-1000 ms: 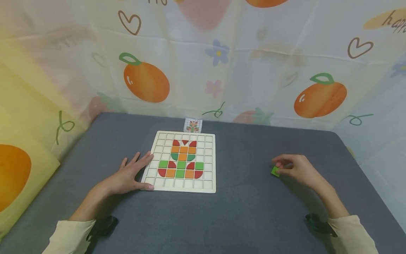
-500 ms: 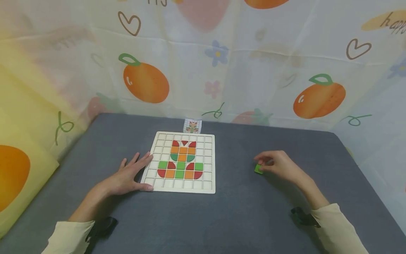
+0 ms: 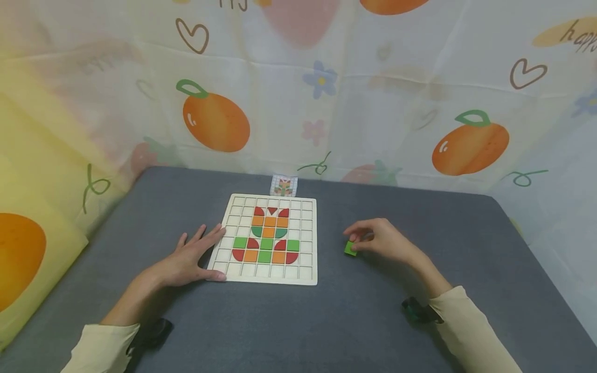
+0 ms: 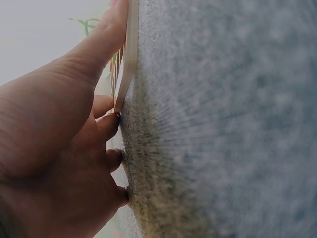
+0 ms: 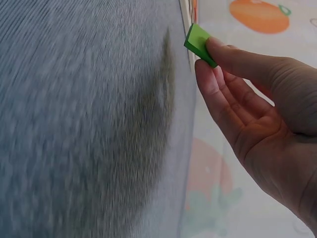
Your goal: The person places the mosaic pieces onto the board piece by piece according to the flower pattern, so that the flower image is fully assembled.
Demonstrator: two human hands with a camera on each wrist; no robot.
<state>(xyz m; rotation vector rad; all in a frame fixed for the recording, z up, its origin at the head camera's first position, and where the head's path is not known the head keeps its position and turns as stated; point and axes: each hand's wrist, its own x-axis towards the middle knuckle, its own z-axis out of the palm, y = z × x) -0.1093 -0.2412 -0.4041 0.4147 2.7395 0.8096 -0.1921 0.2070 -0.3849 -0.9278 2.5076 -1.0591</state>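
Observation:
A white gridded board (image 3: 308, 269) lies on the table, bearing red, orange and green tiles in a flower-like pattern. My left hand (image 3: 188, 259) rests at its left side with fingers spread, thumb on the near left corner and fingertips on the left edge. In the left wrist view the thumb (image 4: 106, 34) lies along the board's edge (image 4: 130, 49). To the right of the board, my right hand (image 3: 384, 241) pinches a bright green square tile (image 3: 350, 248) between thumb and fingers. The right wrist view shows this tile (image 5: 199, 42) held above the table.
A small printed card (image 3: 283, 186) with a similar flower pattern lies just behind the board. The dark grey table (image 3: 326, 326) ends at a fruit-printed curtain (image 3: 373, 103) at the back. Dark devices sit at both wrists.
My right hand has moved left across the table with the green tile, from far right to near the board. My left hand has stayed on the board's left edge.

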